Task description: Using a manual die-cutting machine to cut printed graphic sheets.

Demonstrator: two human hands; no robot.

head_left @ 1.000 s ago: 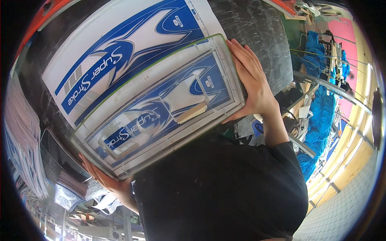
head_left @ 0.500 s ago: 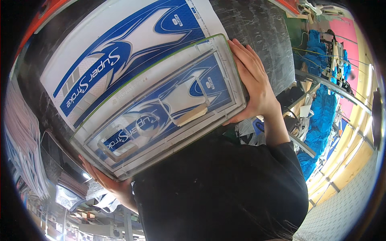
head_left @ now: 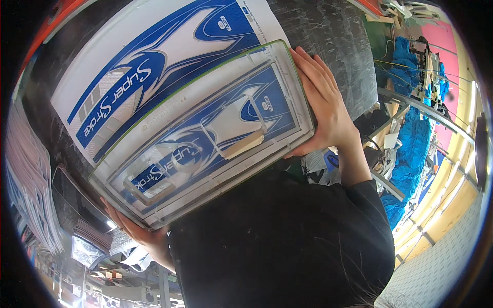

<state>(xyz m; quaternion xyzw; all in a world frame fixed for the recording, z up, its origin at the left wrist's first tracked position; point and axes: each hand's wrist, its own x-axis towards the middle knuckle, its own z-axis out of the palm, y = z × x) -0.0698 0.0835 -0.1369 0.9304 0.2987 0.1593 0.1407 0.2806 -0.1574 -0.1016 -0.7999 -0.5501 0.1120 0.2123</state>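
A clear, plate-like cutting die or template [head_left: 205, 100] with a green edge line lies tilted over a blue and white printed sheet [head_left: 179, 49]. The print shows through it. Raised on its face are a clear rectangular frame, a ring and a tan block [head_left: 244, 145]. My right hand [head_left: 326, 100] grips the right end, fingers over the far corner and thumb along the near side. At the lower left corner my left hand [head_left: 136, 231] holds the other end, its fingers along the edge and partly hidden.
Beneath the sheet is a dark, scratched work surface [head_left: 339, 51]. Red machine parts [head_left: 367, 6] edge the top. Stacked printed sheets [head_left: 33, 174] stand at the left. On the right are a metal rail [head_left: 431, 110] and crumpled blue material [head_left: 411, 154].
The clear plate has shifted very slightly away from me over the printed sheet, mostly at its right end. Both hands keep their grip.
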